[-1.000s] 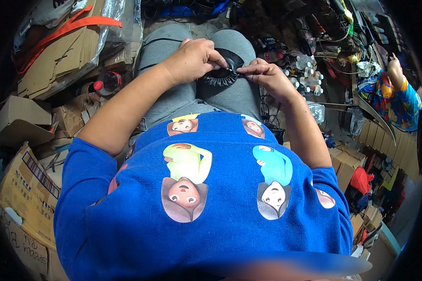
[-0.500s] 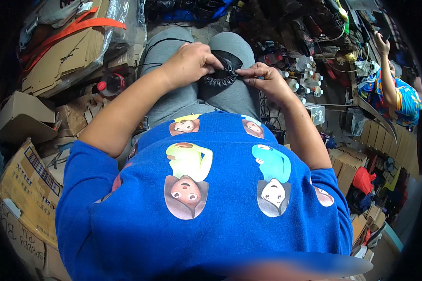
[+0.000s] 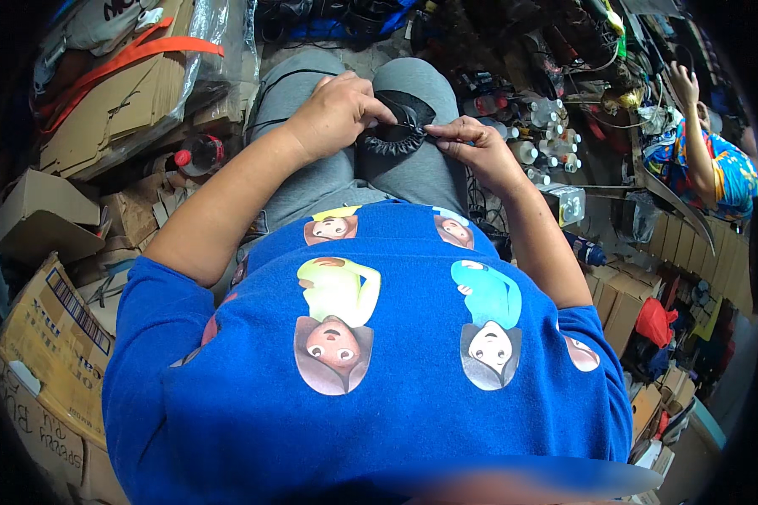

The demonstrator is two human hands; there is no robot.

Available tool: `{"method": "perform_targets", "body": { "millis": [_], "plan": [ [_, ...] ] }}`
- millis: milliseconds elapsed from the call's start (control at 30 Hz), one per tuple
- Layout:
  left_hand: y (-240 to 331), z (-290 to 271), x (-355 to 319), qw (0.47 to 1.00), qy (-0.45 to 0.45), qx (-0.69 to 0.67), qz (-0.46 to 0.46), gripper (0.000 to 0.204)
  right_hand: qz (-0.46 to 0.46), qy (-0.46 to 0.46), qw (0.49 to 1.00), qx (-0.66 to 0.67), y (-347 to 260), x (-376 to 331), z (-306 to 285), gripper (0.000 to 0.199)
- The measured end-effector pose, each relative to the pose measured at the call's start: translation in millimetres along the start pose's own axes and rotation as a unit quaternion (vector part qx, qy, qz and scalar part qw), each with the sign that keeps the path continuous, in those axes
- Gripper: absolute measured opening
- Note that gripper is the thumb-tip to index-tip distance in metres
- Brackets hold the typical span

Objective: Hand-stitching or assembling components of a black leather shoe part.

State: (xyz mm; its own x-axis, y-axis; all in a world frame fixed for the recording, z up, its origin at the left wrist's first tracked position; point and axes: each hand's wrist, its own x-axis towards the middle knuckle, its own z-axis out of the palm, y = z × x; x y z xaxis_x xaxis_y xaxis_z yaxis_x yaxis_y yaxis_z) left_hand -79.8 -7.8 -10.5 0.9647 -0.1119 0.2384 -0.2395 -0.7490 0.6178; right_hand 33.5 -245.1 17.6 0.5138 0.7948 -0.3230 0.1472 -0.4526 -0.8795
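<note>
A small black ring-shaped piece with a gathered, ruffled edge (image 3: 394, 146) rests over my right thigh, between my two hands. My left hand (image 3: 344, 109) has its fingers bent inward, thumb and forefinger pinched at the far left side of its opening. The tips of that pinch are partly hidden. On the other side, my right hand (image 3: 473, 143) pinches the right rim between thumb and forefinger. A thin black cord (image 3: 280, 81) crosses my left thigh and runs behind my left wrist.
Flattened cardboard (image 3: 135, 93) with an orange strap (image 3: 156, 48) lies at the left, near a red-capped bottle (image 3: 200, 156) and open boxes (image 3: 46, 215). Several clear bottles (image 3: 554, 139) stand right of my knee. Another person (image 3: 707, 160) sits farther right, one arm raised.
My left hand has shifted very slightly left; both hands keep their pinch on the black gathered piece. The other person's raised hand has moved a little.
</note>
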Motion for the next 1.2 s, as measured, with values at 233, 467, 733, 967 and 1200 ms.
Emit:
{"method": "perform_targets", "body": {
  "millis": [233, 467, 733, 967, 1200],
  "plan": [
    [-1.9, 5.2, 8.4, 0.999, 0.004, -0.041, -0.011, 0.020, 0.072, 0.000, 0.988, 0.134, -3.1, 3.1, 0.9, 0.027],
    [8.3, 5.2, 15.2, 0.989, -0.020, -0.105, -0.102, 0.016, 0.129, -0.010, 0.981, 0.143, -11.0, 7.7, -3.3, 0.028],
    [-7.1, 6.4, 15.1, 0.997, -0.040, -0.066, -0.028, 0.019, 0.056, -0.031, 0.995, 0.080, -2.6, 9.3, -6.7, 0.023],
    [-8.5, 8.7, 16.2, 0.997, -0.041, -0.056, -0.033, 0.018, 0.039, -0.045, 0.996, 0.062, -3.3, 10.9, -7.6, 0.022],
    [-0.2, 10.2, 22.9, 0.991, -0.057, -0.099, -0.076, 0.014, 0.047, -0.047, 0.995, 0.071, -3.0, 15.1, -4.6, 0.023]
  ]
}}
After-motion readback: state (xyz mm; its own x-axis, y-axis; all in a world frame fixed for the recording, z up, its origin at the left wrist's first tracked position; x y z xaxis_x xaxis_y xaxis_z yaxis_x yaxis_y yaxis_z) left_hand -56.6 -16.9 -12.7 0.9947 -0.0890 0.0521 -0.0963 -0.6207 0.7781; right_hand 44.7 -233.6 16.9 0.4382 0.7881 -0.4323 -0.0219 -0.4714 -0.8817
